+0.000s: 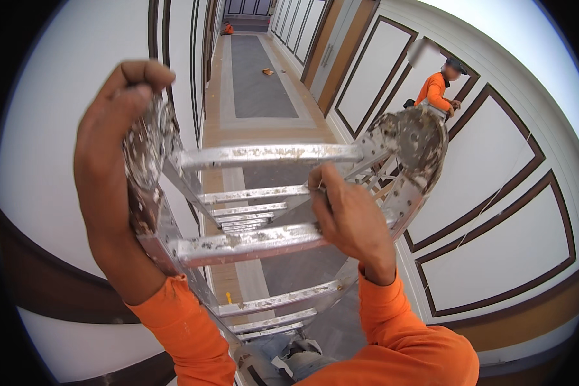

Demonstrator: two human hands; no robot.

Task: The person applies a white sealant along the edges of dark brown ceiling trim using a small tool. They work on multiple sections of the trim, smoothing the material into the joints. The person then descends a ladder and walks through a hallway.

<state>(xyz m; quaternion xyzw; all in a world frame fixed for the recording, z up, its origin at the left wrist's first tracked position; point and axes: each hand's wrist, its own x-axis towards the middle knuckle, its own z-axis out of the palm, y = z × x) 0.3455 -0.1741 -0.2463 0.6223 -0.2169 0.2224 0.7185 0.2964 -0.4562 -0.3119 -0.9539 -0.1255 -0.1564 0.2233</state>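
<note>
A paint-spattered metal stepladder stands right in front of me, its round hinges at the top left and right. My left hand is raised beside the ladder's left hinge, thumb and fingers bent together; whatever they may pinch cannot be made out. Over the ladder's upper rungs is my right hand, closed with thumb and forefinger pressed together. Something small may be between those fingertips, too small to name. The right hinge is beyond my right hand.
White panelled walls with dark brown trim flank a corridor with a grey floor strip. At the right, a person in orange works by the wall. Another orange-clad figure is far off. Double doors stand on the right.
</note>
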